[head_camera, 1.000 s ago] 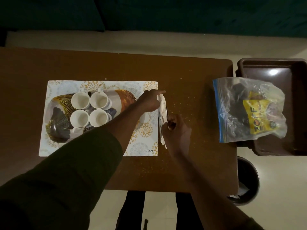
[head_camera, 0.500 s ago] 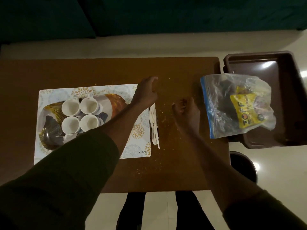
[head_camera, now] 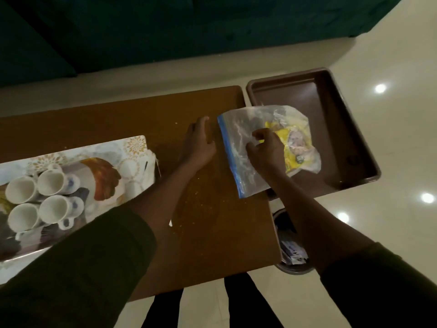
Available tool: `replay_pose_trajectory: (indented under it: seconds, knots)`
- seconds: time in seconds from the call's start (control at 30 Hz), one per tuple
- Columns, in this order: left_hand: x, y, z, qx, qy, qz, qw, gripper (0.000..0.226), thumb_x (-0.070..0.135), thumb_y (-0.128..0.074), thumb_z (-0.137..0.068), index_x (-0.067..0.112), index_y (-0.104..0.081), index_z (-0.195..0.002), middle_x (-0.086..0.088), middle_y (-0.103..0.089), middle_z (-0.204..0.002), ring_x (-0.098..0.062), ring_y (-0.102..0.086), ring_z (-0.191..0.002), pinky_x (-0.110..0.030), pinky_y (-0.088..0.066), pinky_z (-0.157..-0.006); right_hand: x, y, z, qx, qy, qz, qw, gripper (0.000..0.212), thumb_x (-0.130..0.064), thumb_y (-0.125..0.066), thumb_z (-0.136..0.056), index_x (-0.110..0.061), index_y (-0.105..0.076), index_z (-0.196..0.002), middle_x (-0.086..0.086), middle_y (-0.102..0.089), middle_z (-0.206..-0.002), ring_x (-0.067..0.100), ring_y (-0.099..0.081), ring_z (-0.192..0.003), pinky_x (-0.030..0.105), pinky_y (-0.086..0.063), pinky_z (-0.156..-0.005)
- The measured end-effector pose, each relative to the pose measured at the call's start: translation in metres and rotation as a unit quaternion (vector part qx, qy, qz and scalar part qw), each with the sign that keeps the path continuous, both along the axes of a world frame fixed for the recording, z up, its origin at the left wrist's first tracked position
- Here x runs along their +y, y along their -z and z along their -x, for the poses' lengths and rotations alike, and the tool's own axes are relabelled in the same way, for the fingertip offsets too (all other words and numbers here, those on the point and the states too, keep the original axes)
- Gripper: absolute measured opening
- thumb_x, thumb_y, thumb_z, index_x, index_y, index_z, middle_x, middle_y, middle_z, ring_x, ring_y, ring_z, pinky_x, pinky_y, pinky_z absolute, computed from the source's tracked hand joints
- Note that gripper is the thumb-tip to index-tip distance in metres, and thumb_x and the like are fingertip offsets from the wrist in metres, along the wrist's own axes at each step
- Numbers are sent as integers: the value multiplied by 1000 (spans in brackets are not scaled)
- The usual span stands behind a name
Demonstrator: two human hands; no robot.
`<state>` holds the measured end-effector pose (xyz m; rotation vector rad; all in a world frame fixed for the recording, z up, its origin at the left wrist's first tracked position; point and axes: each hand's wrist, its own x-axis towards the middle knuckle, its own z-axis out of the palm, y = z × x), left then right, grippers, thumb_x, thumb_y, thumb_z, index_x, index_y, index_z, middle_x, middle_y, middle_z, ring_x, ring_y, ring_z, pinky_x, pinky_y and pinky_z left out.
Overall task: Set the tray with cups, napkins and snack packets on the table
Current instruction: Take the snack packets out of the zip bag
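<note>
Clear plastic zip bag (head_camera: 238, 147) of snack packets (head_camera: 293, 143) under right hand (head_camera: 266, 150), fingers curled onto it, left hand (head_camera: 198, 143) just beside its blue edge, loosely open, empty.

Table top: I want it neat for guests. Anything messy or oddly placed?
Pale crumbs speckle the table between mat and bag. The zip bag straddles the table edge, half over the brown bin.
</note>
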<state>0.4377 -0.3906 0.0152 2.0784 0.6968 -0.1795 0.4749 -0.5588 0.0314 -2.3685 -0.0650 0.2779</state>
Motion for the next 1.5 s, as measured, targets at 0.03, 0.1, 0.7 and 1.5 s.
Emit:
replay_pose_trajectory:
  seconds: [0.03, 0.1, 0.7, 1.5]
  knots:
    - [-11, 2, -5, 9, -2, 12, 1000, 68, 7, -60, -89, 28, -30, -146, -8, -34, -150, -26, -48, -126, -25, -49, -74, -13, 0, -8, -1, 7, 10, 1000, 32, -18, -62, -84, -11, -59, -114, 8, -61, -117, 25, -60, -102, 26, -40, -80]
    - [-32, 6, -15, 30, -31, 58, 997, 69, 12, -64, -88, 27, -30, -146, -9, -32, -151, -26, -46, -127, -20, -43, -69, -38, 1, -21, 2, 22, 29, 999, 32, -18, -62, -83, -12, -59, -114, 8, -61, -118, 26, -60, -103, 31, -46, -81]
    - [-78, 6, -31, 105, -228, 271, 929, 18, 16, -55, -97, 13, -54, -115, -2, -53, -79, -11, -58, -48, -17, -43, -34, -130, 40, -48, 154, 107, 39, 982, 41, -34, -60, -88, -14, -50, -122, 11, -64, -114, 25, -62, -89, 36, -53, -72]
    - [52, -82, 17, -57, -137, 444, 883, 16, 13, -61, -86, 18, -72, -75, 5, -66, -61, -11, -66, -60, -19, -53, -55, 13, -3, 35, 64, 23, -71, 995, 25, -28, -48, -97, -9, -62, -90, 3, -65, -81, 20, -62, -74, 34, -46, -62]
